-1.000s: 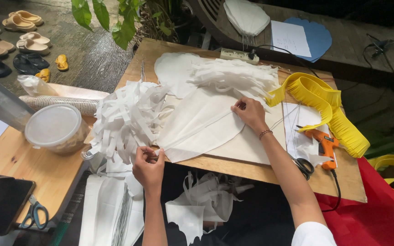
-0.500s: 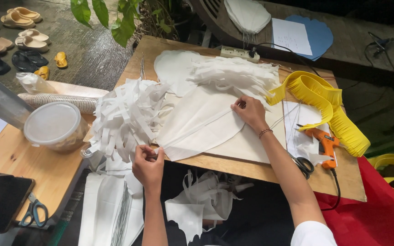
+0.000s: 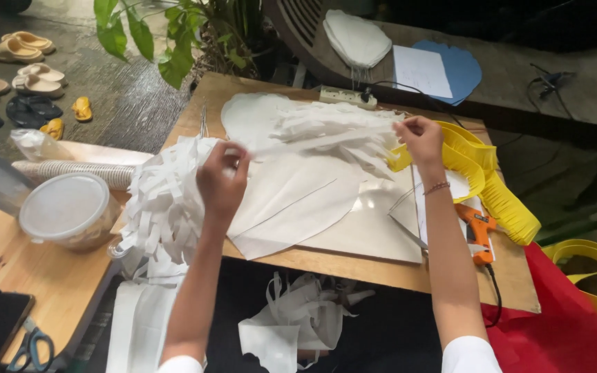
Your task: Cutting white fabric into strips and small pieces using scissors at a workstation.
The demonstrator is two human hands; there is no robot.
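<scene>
Left hand (image 3: 221,181) and right hand (image 3: 419,137) each pinch one end of a white fringed paper strip (image 3: 326,138), stretched taut above the wooden board (image 3: 381,266). White teardrop sheets (image 3: 298,207) lie beneath; orange glue gun (image 3: 477,231) beside right forearm.

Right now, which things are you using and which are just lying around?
In use:
left hand
right hand
white fringe strip stretched between the hands
white sheet
fringe pile

Lying about:
glue gun
yellow fringe
tub
scissors
sandals
</scene>
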